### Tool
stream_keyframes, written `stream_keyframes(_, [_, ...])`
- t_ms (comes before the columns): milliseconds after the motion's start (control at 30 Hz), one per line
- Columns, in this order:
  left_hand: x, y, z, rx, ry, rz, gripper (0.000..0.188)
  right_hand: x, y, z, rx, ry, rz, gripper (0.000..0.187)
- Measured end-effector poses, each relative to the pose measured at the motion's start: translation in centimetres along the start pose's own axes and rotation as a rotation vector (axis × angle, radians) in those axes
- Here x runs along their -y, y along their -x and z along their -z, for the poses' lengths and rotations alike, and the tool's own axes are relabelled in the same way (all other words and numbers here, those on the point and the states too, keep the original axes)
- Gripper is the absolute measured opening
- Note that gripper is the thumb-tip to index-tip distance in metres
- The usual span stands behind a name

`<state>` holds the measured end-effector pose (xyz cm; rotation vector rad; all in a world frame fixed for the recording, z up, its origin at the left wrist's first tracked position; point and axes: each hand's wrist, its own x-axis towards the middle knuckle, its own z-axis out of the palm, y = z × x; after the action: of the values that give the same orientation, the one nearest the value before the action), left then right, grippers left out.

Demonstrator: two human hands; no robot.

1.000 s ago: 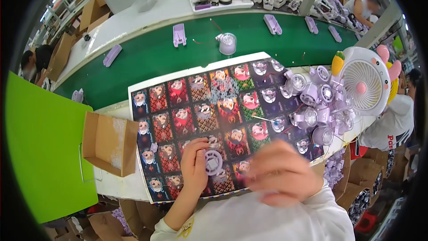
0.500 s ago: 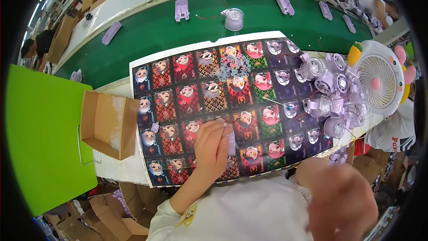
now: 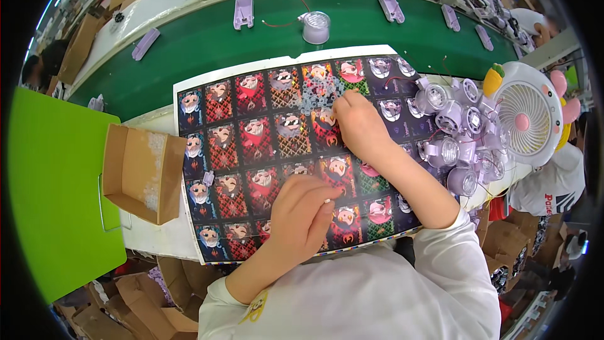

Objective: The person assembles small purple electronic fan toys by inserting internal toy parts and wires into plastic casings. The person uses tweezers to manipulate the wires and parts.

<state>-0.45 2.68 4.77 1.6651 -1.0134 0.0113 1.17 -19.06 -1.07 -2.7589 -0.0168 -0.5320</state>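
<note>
My left hand (image 3: 299, 214) rests over the printed sheet (image 3: 245, 145) near its front edge, fingers curled together. A tiny white piece (image 3: 327, 201) shows at its thumb tip; whatever else lies under the palm is hidden. My right hand (image 3: 362, 123) reaches across the sheet to a pile of small clear rings (image 3: 321, 92). Its fingers are bent together at the pile's right edge, and what they pinch is too small to make out. To the right of that forearm sits a cluster of lilac round housings (image 3: 448, 119) with clear lenses and thin red wires.
An open cardboard box (image 3: 135, 176) with small clear bits stands left, beside a bright green board (image 3: 56, 195). A lilac fan (image 3: 525, 119) is at the right. Across the back, a green belt (image 3: 201, 50) carries lilac shells (image 3: 244, 12) and a wired round housing (image 3: 316, 28).
My right hand has moved from the lower right, near my body, up to the ring pile. My left hand has shifted slightly, and the lilac part seen beside it is now hidden.
</note>
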Motion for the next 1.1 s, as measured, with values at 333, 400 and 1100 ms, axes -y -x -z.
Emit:
stream_keyframes(333, [0.7, -0.2, -0.3, 0.047, -0.03, -0.013, 0.016, 6.7, 3.0, 10.5, 0.377, -0.998, -0.171, 0.007])
stream_keyframes(400, [0.8, -0.1, -0.3, 0.094, -0.012, -0.044, 0.017, 7.0, 3.4, 10.7, 0.402, -1.027, -0.202, 0.007])
stream_keyframes(1100, [0.5, 0.3, -1.1, 0.001, -0.28, -0.176, 0.026, 8.9, 6.1, 10.6, 0.042, -0.562, -0.057, 0.014])
